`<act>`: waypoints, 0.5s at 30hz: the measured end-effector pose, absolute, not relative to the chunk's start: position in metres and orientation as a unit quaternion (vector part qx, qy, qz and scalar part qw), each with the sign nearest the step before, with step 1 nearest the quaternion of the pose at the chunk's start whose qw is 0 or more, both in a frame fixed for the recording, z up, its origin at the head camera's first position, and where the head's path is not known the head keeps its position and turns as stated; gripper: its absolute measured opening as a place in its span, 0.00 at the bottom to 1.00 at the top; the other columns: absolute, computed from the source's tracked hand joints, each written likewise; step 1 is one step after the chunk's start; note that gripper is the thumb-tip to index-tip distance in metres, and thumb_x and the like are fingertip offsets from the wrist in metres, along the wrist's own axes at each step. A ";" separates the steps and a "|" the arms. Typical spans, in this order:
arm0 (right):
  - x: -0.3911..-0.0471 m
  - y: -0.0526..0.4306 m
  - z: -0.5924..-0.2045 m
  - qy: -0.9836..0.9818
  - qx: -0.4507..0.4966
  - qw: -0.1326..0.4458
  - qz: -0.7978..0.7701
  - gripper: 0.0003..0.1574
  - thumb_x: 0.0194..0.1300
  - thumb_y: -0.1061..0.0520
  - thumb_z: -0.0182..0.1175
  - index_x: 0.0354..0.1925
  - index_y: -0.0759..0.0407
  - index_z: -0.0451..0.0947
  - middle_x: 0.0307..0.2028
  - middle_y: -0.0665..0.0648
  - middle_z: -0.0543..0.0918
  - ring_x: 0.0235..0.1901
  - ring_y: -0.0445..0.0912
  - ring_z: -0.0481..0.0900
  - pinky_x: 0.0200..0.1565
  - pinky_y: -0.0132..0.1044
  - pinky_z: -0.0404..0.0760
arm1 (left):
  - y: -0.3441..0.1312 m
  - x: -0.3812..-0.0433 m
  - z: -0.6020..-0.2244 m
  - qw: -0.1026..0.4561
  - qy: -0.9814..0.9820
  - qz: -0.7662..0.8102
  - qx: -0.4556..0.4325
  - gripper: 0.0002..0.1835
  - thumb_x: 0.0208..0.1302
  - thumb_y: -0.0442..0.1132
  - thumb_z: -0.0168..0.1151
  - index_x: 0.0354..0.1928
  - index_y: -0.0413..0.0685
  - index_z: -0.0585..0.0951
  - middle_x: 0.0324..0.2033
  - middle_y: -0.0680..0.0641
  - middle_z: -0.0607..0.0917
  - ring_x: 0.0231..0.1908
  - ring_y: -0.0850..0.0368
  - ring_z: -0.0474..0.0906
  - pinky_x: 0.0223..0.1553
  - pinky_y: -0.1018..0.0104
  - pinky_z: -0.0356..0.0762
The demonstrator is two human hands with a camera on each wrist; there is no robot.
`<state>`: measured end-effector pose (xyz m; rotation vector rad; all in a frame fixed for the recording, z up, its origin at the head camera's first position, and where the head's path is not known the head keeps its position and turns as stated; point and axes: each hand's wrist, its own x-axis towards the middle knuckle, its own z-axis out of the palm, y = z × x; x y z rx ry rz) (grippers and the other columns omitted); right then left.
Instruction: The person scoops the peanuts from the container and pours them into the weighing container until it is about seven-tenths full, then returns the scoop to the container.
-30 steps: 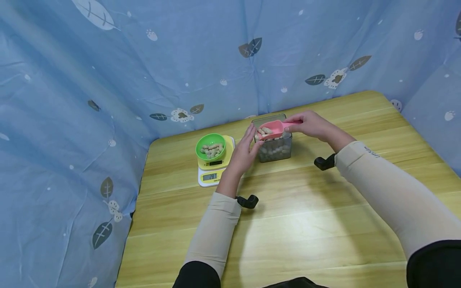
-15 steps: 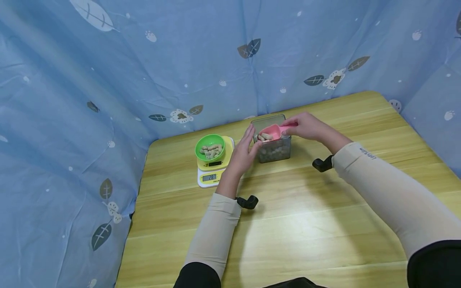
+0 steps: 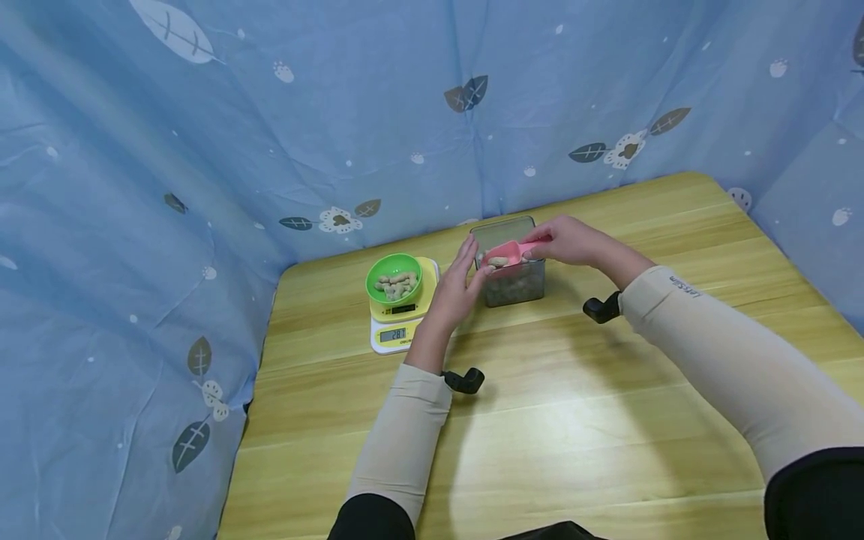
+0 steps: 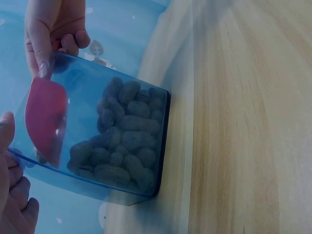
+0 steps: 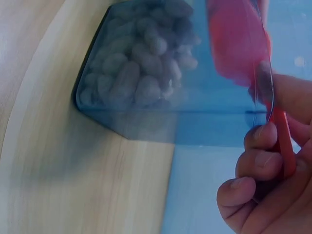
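My right hand [image 3: 572, 241] pinches the handle of a pink scoop [image 3: 514, 250] between thumb and fingers. The scoop's bowl sits inside the top of a clear grey plastic box [image 3: 518, 291], above the heap, with a peanut [image 3: 498, 262] in it. Unshelled peanuts [image 4: 139, 124] fill the lower part of the box, as the left wrist view shows through the wall. With its fingers fairly straight, my left hand [image 3: 454, 292] rests against the box's left side, thumb near the front rim.
Left of the box, a green bowl [image 3: 378, 264] holding several peanuts stands on a yellow and white kitchen scale [image 3: 429, 271]. The scale's display [image 3: 393, 334] reads about 28.7. A patterned blue curtain [image 3: 405, 112] hangs behind the wooden table [image 3: 553, 420].
My right hand has lowered the scoop slightly into the box, and fewer peanuts show in it now. My left hand stays at the box's side, and the scale reading is the same.
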<state>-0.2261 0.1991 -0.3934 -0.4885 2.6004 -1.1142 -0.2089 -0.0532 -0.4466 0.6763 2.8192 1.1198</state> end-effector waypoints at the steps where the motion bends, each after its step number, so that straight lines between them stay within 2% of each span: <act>1: -0.226 0.198 -0.393 0.898 -0.176 0.132 -0.380 0.23 0.70 0.52 0.61 0.58 0.63 0.80 0.54 0.64 0.83 0.53 0.56 0.79 0.53 0.54 0.78 | -0.053 -0.209 -0.447 0.017 0.907 0.360 0.216 0.35 0.76 0.56 0.46 0.78 0.57 0.51 0.78 0.63 0.44 0.75 0.59 0.50 0.75 0.58 0.54; 11: -0.224 0.205 -0.395 0.889 -0.134 0.135 -0.416 0.27 0.70 0.49 0.61 0.62 0.59 0.77 0.58 0.63 0.80 0.51 0.53 0.76 0.49 0.48 0.76 | -0.052 -0.208 -0.449 0.019 0.904 0.371 0.214 0.39 0.72 0.64 0.44 0.78 0.63 0.48 0.78 0.64 0.43 0.76 0.59 0.47 0.75 0.55 0.54; 15: -0.223 0.210 -0.394 0.876 -0.112 0.141 -0.447 0.29 0.69 0.48 0.62 0.64 0.58 0.75 0.61 0.63 0.78 0.56 0.54 0.75 0.53 0.49 0.76 | -0.052 -0.206 -0.450 0.023 0.901 0.375 0.216 0.40 0.71 0.63 0.46 0.79 0.61 0.46 0.78 0.63 0.41 0.76 0.57 0.46 0.75 0.53 0.54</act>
